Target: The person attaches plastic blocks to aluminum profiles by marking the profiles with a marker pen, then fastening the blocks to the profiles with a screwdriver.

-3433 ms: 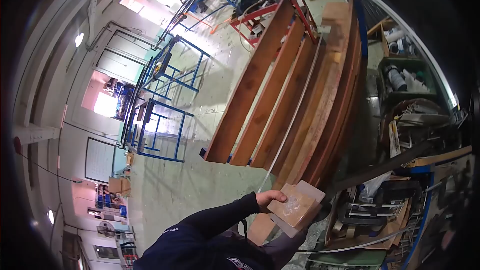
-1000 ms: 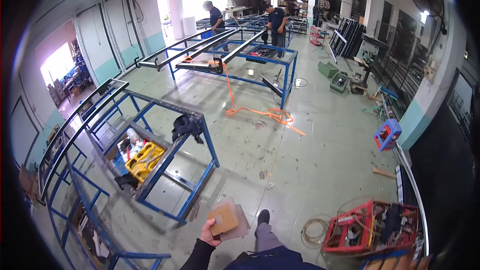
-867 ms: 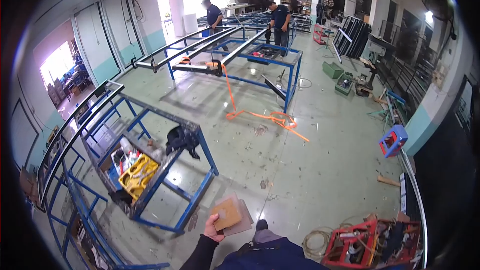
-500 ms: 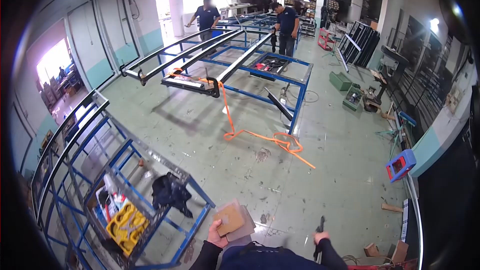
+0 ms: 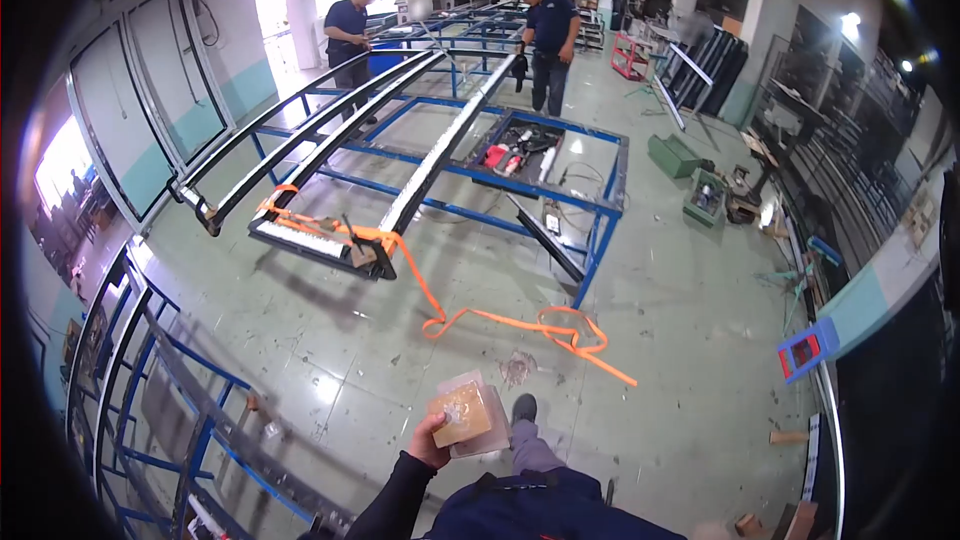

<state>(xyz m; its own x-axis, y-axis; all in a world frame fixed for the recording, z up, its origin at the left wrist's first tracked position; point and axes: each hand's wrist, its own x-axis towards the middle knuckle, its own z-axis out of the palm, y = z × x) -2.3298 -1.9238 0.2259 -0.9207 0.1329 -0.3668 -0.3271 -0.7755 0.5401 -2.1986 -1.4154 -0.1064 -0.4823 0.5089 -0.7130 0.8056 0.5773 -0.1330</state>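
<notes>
The left hand [image 5: 430, 444] grips the near edge of a squarish tan block [image 5: 460, 416] stacked against thin plates [image 5: 493, 440], which extend away from the palm above the floor [image 5: 690, 340]; the right hand's state cannot be told.

Wide-angle head view: straight frames curve toward black, vignetted edges. Overexposed window light enters at upper left; a ceiling lamp [image 5: 850, 24] flares at upper right. The glossy floor [image 5: 440, 360] shows white glare and soft shadows; distant shelves appear dim and indistinct.
</notes>
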